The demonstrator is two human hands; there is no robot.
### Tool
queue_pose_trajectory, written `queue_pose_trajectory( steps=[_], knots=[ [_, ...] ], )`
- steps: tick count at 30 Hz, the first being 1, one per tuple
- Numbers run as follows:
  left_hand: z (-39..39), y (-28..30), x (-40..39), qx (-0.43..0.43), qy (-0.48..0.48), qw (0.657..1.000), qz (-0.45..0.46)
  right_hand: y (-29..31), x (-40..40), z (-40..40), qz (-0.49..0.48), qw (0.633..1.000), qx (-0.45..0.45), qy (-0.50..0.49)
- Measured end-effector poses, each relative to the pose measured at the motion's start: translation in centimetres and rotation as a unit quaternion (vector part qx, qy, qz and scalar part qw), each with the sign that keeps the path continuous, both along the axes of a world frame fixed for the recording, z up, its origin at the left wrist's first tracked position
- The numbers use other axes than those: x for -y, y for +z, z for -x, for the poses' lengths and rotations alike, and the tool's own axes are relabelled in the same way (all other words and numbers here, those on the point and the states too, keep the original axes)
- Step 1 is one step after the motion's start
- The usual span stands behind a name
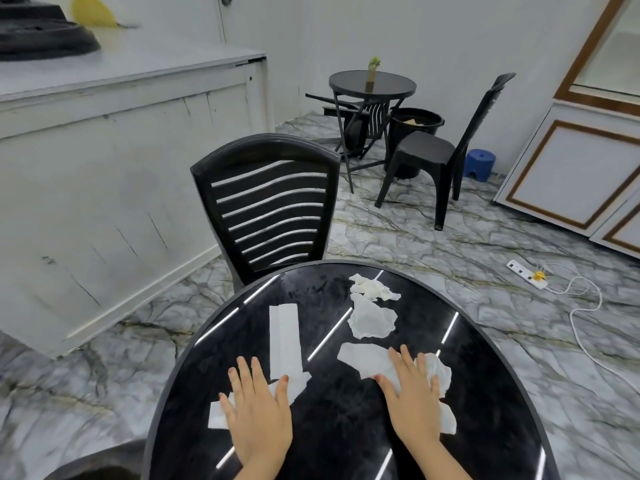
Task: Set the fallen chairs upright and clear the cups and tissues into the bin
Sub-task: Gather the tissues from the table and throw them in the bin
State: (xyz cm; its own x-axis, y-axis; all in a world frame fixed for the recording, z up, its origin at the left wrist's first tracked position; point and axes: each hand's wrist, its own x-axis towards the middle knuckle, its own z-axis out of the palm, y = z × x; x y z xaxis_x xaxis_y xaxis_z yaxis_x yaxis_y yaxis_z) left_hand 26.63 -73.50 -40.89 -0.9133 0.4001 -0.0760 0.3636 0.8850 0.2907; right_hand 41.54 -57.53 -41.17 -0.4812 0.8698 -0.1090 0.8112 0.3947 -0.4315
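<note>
Several white tissues lie on the round black table (485, 410) in front of me. My left hand (258, 410) rests flat, fingers apart, on a folded tissue (285, 337) that runs in a long strip away from me. My right hand (412, 396) lies flat on another tissue (367, 358), with a crumpled one (440, 372) just right of it. Two more crumpled tissues (372, 315) sit further back. A black slatted chair (270, 202) stands upright behind the table. Far off, a chair (367, 119) lies tipped under a small round table (372, 83), beside a black bin (415, 123).
A second black chair (436, 154) stands upright near the bin, with a blue stool (479, 162) behind it. A white counter (121, 168) runs along the left. A power strip and white cable (526, 273) lie on the marble floor at right. White cabinets (571, 168) line the right wall.
</note>
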Motion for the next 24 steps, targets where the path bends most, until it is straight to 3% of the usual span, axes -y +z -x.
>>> queue_pose_trajectory(
  steps=[5,13,16,20,24],
  knots=[
    [-0.3,0.4,0.6,0.056,-0.007,0.995,-0.082,0.3,1.9,-0.9,0.044,0.993,-0.104,0.011],
    [-1.3,1.0,2.7,0.128,-0.017,0.96,-0.247,1.3,4.5,-1.8,0.158,0.969,-0.188,0.025],
    [-1.5,1.2,3.9,0.13,-0.009,0.954,-0.27,1.9,5.4,-1.6,0.172,0.967,-0.183,0.043],
    [-1.6,1.9,5.8,0.106,0.005,0.945,-0.309,4.0,7.9,0.6,0.201,0.937,-0.283,-0.017],
    [-1.5,3.2,8.0,0.07,0.028,0.935,-0.346,6.1,10.3,3.1,0.226,0.921,-0.314,0.031]
  ],
)
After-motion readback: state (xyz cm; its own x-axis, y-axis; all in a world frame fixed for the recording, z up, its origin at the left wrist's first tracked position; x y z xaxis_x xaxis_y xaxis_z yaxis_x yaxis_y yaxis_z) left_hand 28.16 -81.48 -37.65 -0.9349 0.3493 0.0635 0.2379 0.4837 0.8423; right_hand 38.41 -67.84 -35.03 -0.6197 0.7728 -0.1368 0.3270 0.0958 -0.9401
